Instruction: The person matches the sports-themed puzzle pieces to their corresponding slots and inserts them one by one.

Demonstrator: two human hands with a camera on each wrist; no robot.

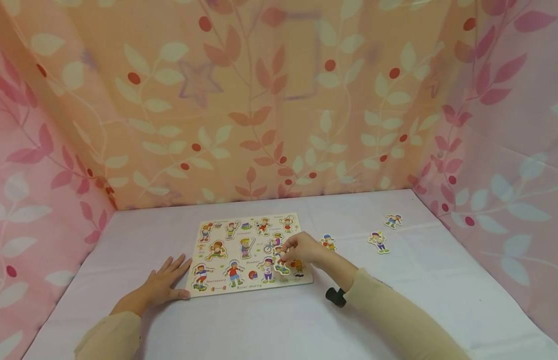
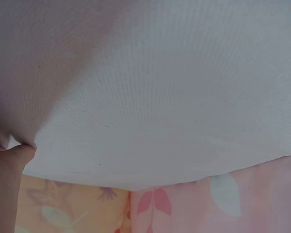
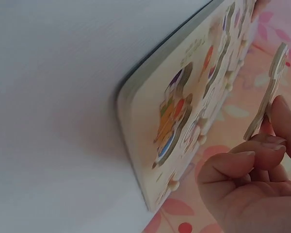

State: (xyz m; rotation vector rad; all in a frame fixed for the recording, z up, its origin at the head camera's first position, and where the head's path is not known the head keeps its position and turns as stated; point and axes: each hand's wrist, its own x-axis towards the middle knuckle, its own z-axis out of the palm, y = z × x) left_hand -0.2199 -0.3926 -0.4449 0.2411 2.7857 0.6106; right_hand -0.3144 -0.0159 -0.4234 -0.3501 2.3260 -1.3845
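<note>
A wooden puzzle board (image 1: 231,252) printed with sports figures lies on the table. My left hand (image 1: 163,282) rests at the board's left edge, fingers spread and thumb by the near corner. My right hand (image 1: 306,248) pinches a flat puzzle piece (image 1: 282,262) shaped like a figure, over the board's right part. In the right wrist view, thumb and fingers grip the edge-on piece (image 3: 267,97), held apart from the board (image 3: 140,92); an unfilled figure recess shows near its corner. Only part of my left hand (image 2: 7,170) appears in the left wrist view.
Loose puzzle pieces lie right of the board: one with a ball (image 1: 327,242) partly behind my right hand, one in purple trousers (image 1: 379,242), and one in blue (image 1: 393,221) farther back. A black object (image 1: 335,297) sits under my right forearm. Floral curtains (image 1: 269,100) enclose the table.
</note>
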